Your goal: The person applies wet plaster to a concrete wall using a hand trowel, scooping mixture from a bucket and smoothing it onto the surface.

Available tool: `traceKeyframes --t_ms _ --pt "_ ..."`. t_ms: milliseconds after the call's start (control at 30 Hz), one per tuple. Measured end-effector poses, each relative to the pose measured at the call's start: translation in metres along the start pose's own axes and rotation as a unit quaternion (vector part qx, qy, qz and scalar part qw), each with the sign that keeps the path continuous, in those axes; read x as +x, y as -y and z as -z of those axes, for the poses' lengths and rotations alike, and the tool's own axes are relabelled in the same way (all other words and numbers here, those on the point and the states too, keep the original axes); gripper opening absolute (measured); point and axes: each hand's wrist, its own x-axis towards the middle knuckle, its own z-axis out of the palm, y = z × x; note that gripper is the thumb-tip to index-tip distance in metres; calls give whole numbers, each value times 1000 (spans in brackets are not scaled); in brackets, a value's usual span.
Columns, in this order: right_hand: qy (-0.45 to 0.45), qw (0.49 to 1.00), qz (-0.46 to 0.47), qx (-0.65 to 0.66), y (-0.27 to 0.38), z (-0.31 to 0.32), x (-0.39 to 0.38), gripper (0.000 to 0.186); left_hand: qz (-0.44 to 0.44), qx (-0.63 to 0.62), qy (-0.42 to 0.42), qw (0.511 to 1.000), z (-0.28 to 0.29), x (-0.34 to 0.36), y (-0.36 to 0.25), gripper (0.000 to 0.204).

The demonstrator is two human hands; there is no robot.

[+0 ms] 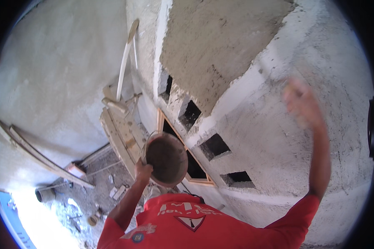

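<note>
My left hand [143, 169] grips a round bucket [166, 159] by its rim or handle in front of my body; dark grey mix lies inside it. My right hand [301, 101] is raised close to the rough white-grey wall [328, 91] on the right; motion blurs its fingers, and I cannot make out anything in them. Grey plaster [220, 41] covers the wall's upper part, with a ragged edge above a row of square dark openings [214, 145].
A plank platform [120, 137] is below me, beside a wooden-framed window [195, 178]. Long battens [41, 153] and an upright pole [124, 62] lean at the left wall [54, 74]. Rubble [108, 186] and a cylindrical container [45, 194] lie on the ground, lower left.
</note>
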Motion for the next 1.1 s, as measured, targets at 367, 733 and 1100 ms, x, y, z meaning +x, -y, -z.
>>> traceKeyframes --t_ms 367,733,1100 --pt "217 815 328 -426 -110 -246 -55 23 -48 52 113 991 -63 -23 -82 58" --pt "329 925 187 -29 -179 -324 -95 44 -67 88 127 986 -99 -31 -112 58" --pt "297 935 179 -73 -179 -320 -93 53 -51 -12 121 991 -67 -15 -106 53"
